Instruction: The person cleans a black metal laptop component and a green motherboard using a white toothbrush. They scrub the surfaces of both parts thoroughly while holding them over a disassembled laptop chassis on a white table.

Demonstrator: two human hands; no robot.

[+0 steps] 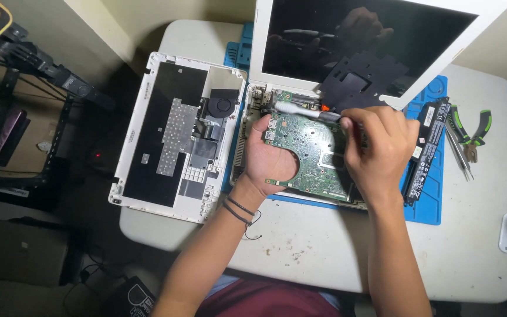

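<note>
While my forearms reach up from the near edge of the white table (300,252), my left hand (270,157) grips the green circuit board (312,155) by its left edge, thumb over the top face, fingers curled beneath; two dark cord bracelets (239,210) circle that wrist. My right hand (378,149) is closed narrowly on a slim silver screwdriver (303,110), whose shaft lies across the board's far edge and points left; an orange band shows near my fingertips. The board sits lifted over the open white laptop base (247,126), which rests on a blue work mat (426,205). Just right of my right hand, a long black battery pack (426,147) lies on the mat, angled. Beyond it, near the right edge of the table, green-handled pliers (470,132) rest beside thin metal tweezers (460,154). Left of the base, the removed white bottom cover (174,132) lies inside-up, showing black shielding and a round fan. Farther away, the laptop's dark screen (371,41) stands tilted back in its white bezel, with a black cut-out sheet (359,79) leaning against its lower part. Off the table, at left, dark shelving (13,117) stands in shadow.
</note>
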